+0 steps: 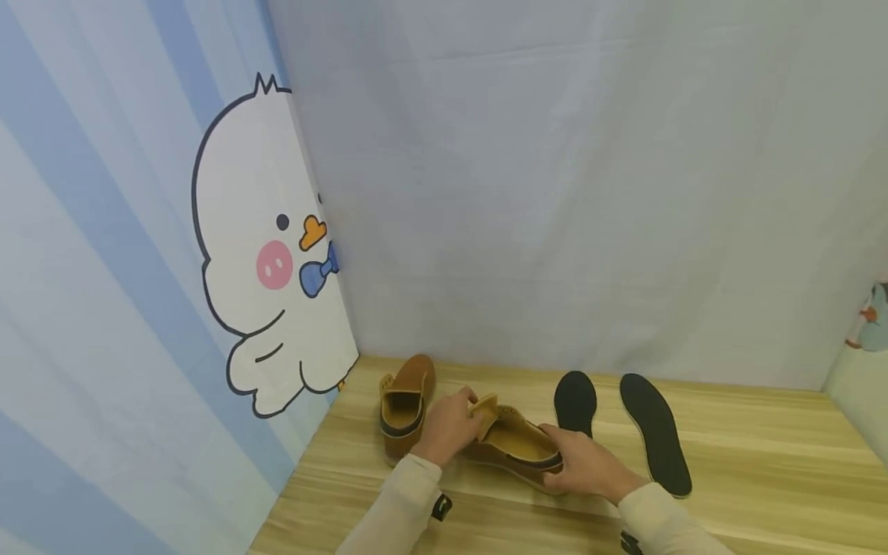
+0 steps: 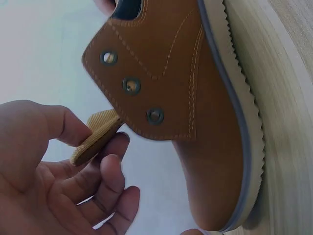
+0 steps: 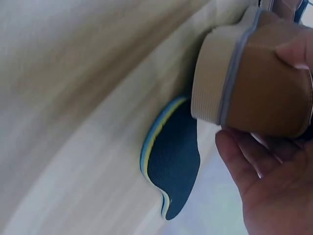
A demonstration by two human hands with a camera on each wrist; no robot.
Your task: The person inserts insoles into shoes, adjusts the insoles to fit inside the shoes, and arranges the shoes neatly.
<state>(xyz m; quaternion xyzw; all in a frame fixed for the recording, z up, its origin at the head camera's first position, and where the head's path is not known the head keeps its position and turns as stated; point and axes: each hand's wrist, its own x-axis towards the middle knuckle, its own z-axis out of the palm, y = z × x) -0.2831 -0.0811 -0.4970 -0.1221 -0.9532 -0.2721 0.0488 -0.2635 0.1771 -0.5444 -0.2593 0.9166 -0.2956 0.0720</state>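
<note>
A brown shoe [image 1: 502, 461] with a tan lining lies slantwise in front of me, its laces absent and metal eyelets showing. Between thumb and fingers, my left hand [image 1: 447, 425] pinches the shoe's tongue [image 2: 100, 134] and draws it up from the eyelet flap. My right hand [image 1: 590, 466] grips the heel [image 3: 266, 83], thumb on one side and fingers around the other. Left of that shoe stands a second brown shoe [image 1: 414, 378], toe toward the curtain. Just past the right hand lies a black insole [image 1: 574, 401], partly hidden by the hand.
Another black insole [image 1: 655, 432] lies farther right on the wood-grain table [image 1: 763, 462]. A grey curtain [image 1: 555, 193] hangs along the table's back edge, and a striped blue curtain with a cartoon bird [image 1: 257, 185] closes off the left side.
</note>
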